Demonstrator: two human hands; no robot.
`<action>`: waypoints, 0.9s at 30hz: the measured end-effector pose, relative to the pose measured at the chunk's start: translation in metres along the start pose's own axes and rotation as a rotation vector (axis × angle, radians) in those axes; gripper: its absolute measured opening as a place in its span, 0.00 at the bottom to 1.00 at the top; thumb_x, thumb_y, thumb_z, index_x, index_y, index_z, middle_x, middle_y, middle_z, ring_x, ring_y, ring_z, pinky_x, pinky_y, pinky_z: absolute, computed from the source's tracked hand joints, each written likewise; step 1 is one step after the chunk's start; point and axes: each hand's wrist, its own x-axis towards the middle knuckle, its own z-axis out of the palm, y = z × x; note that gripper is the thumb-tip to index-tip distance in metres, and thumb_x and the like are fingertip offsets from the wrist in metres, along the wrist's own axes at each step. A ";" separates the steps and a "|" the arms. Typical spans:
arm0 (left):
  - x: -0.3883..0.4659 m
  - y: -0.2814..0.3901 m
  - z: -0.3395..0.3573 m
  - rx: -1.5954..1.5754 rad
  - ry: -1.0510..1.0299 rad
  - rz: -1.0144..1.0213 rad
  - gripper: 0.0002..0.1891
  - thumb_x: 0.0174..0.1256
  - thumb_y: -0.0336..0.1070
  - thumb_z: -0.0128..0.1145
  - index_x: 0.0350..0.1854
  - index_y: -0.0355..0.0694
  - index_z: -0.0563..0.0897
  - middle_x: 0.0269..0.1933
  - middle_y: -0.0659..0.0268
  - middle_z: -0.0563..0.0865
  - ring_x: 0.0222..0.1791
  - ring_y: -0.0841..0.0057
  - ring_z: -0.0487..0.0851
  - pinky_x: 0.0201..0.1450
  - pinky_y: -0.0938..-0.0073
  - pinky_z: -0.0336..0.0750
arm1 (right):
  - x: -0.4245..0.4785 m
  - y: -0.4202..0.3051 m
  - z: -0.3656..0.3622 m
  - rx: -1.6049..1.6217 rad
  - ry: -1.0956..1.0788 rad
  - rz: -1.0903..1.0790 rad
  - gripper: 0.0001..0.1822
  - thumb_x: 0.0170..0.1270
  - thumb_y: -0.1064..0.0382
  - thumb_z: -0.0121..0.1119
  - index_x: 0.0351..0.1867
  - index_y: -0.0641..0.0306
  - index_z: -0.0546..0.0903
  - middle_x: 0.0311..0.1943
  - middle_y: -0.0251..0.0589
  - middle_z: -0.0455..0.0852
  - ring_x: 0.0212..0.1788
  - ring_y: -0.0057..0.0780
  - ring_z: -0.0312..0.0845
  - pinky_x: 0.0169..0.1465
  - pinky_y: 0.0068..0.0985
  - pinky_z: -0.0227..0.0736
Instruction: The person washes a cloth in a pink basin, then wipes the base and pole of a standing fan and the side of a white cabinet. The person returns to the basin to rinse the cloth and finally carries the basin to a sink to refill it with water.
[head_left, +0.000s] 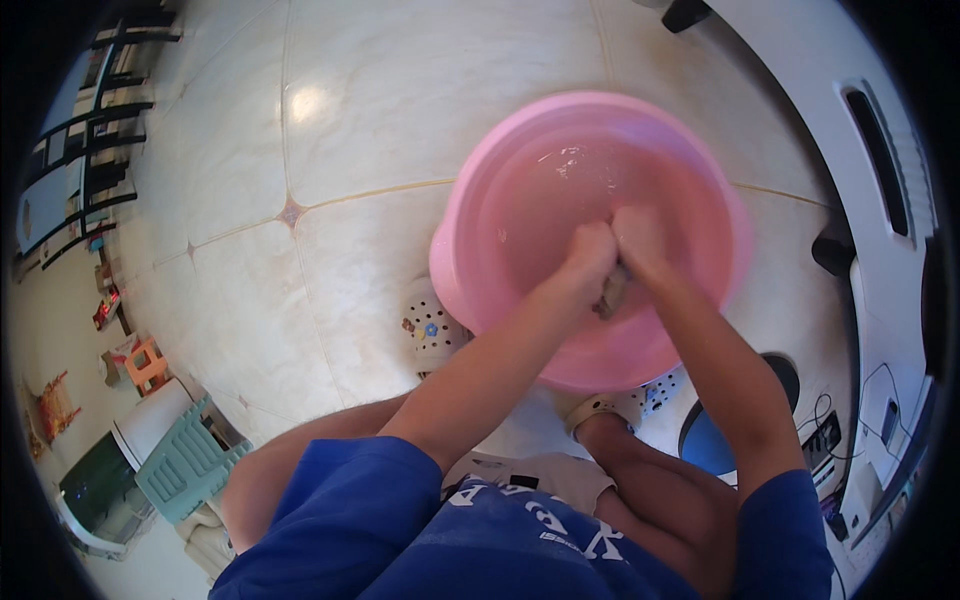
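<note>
A large pink plastic basin (444, 259) stands on the floor in front of me, with water (547, 195) in it. My left hand (595, 249) and my right hand (639, 234) are side by side above the basin, both curled into fists with the knuckles close together. A wet-looking greyish-brown cloth (613, 292) hangs out below the fists, towards me. Both hands seem to grip it; the part inside the fingers is hidden.
White clogs (433, 330) on my feet flank the basin's near side. A white appliance or cabinet (817, 82) curves along the right, with cables (825, 409) lower down. At left are a black rack (97, 142), an orange stool (146, 366) and a green plastic stool (176, 461).
</note>
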 end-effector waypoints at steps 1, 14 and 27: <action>0.018 0.002 -0.019 -0.035 -0.017 -0.048 0.20 0.69 0.40 0.43 0.38 0.27 0.82 0.35 0.50 0.84 0.36 0.61 0.82 0.39 0.52 0.74 | -0.009 -0.023 -0.009 0.240 -0.039 0.135 0.22 0.67 0.50 0.54 0.28 0.67 0.87 0.26 0.59 0.86 0.29 0.50 0.85 0.40 0.44 0.77; 0.044 0.003 -0.081 1.230 0.443 1.182 0.22 0.72 0.56 0.53 0.43 0.40 0.84 0.43 0.49 0.87 0.46 0.50 0.85 0.49 0.54 0.77 | -0.013 0.018 0.006 -0.322 0.365 -0.033 0.19 0.68 0.49 0.59 0.48 0.63 0.79 0.50 0.50 0.80 0.47 0.47 0.82 0.43 0.44 0.80; 0.039 -0.013 -0.031 -0.095 0.291 0.314 0.17 0.70 0.44 0.51 0.42 0.33 0.82 0.47 0.52 0.85 0.47 0.58 0.83 0.50 0.52 0.75 | -0.024 -0.037 -0.018 1.327 -0.248 0.661 0.20 0.69 0.48 0.55 0.31 0.63 0.83 0.31 0.43 0.86 0.36 0.33 0.81 0.38 0.34 0.75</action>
